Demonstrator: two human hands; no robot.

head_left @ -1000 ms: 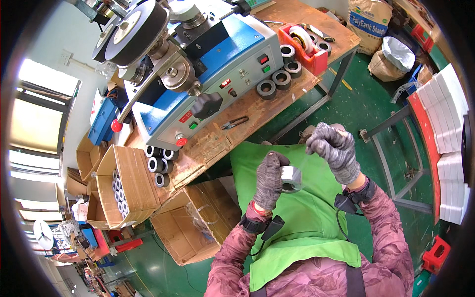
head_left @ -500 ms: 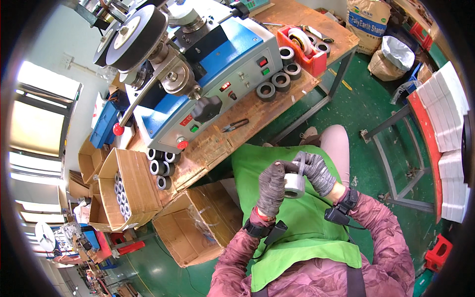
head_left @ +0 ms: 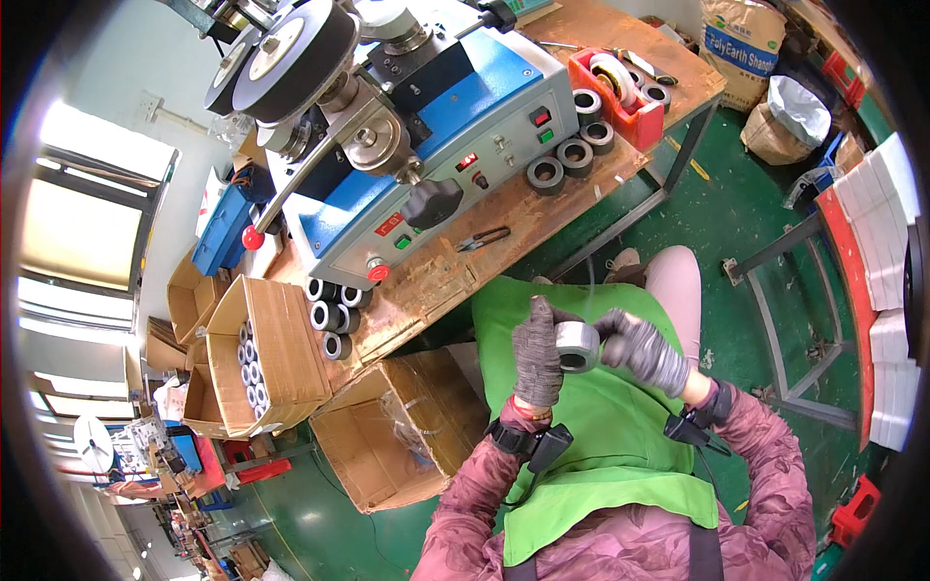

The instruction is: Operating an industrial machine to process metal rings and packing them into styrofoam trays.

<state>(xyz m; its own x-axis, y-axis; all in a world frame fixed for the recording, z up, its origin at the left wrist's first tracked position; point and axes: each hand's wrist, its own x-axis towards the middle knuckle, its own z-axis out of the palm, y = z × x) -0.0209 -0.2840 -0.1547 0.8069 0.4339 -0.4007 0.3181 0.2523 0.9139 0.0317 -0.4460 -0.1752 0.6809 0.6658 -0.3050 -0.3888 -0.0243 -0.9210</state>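
My left hand (head_left: pixel 536 360), in a dark grey knit glove, is closed on the left side of a small silver-grey tape roll (head_left: pixel 578 347). The roll's round open core faces up toward me, above the green apron (head_left: pixel 581 426) on my lap. Close against the roll's right edge is my right hand (head_left: pixel 647 352), gloved alike, its fingers bent together; what lies between the fingertips is hidden. A faint translucent strip (head_left: pixel 591 278) shows above the roll, and its ends are hard to make out.
A blue-and-grey machine (head_left: pixel 436 165) with black wheels stands on the wooden bench (head_left: pixel 426 290). Snips (head_left: pixel 482 239), several rolls (head_left: pixel 573 157) and a red bin (head_left: pixel 635 121) lie along it. An open carton (head_left: pixel 387 436) sits left of my lap; another carton (head_left: pixel 281 339) holds rolls.
My right hand has moved down and right from the roll's top to its right edge. The roll has turned so its core shows more. The view has shifted slightly.
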